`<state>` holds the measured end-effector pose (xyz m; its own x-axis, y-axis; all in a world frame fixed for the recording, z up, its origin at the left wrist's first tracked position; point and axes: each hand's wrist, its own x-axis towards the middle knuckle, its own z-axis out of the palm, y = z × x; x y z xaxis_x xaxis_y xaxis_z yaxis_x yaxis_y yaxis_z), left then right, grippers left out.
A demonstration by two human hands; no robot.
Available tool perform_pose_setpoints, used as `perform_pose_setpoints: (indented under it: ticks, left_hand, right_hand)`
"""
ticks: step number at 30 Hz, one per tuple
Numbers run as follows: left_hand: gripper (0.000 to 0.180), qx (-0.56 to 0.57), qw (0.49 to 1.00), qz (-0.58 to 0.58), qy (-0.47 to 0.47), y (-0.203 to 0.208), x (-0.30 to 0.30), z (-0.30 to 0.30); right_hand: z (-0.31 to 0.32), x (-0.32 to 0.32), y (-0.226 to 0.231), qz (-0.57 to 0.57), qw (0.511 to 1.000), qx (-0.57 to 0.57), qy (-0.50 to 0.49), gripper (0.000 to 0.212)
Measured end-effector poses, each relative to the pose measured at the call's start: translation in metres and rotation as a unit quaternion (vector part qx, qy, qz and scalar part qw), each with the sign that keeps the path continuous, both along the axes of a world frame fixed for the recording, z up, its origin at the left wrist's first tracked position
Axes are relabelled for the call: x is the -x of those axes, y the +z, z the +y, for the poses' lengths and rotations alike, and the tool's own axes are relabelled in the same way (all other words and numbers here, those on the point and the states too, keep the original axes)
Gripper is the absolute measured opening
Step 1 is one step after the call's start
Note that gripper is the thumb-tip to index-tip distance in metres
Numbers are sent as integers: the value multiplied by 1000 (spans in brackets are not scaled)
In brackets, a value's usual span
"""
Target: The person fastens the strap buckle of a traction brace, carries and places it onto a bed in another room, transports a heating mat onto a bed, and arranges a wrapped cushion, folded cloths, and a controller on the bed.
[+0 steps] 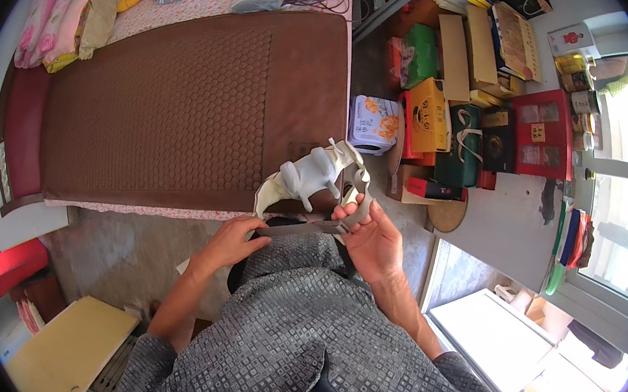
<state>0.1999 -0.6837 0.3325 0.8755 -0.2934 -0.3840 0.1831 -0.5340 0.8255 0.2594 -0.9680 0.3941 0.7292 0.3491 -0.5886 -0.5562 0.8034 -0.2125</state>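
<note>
Between my hands is a strapped device: a curved cream band bearing a pale grey plastic body (308, 174) with several rounded knobs standing out of it. A grey strap (291, 229) runs below it and loops up on the right to the band's end. My left hand (232, 242) has its fingers closed on the strap's left end, by the band's lower tip. Fingers of my right hand (372, 240) curl around the strap near its right loop, palm turned up. The device is held tilted over the bed's near edge, above my lap.
Ahead lies a bed with a brown quilted mat (177, 113); folded blankets (81, 11) lie at its far left. Several boxes and gift bags (433, 117) crowd the right side, beside a grey table (504, 208) and a window. A yellowish cabinet top (68, 346) is at lower left.
</note>
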Motion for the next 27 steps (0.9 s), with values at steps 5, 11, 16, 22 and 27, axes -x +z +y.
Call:
perform_pose_setpoints:
  ticks: [5, 11, 16, 22, 27]
  left_hand:
    - [23, 47, 997, -45, -36, -5, -16, -12]
    - [16, 144, 986, -48, -65, 15, -40, -39]
    - [15, 255, 962, 11, -97, 28, -39, -63]
    - [32, 526, 703, 451, 163, 30, -19, -107]
    - [30, 366, 852, 347, 141, 16, 12, -159]
  right_hand:
    - [-10, 0, 35, -150, 974, 168, 24, 29]
    - [-23, 16, 79, -247, 946, 208, -12, 32]
    - [-25, 45, 132, -271, 940, 199, 59, 40]
    - [-30, 75, 153, -337, 931, 91, 110, 39]
    - [-41, 117, 138, -456, 883, 98, 52, 30]
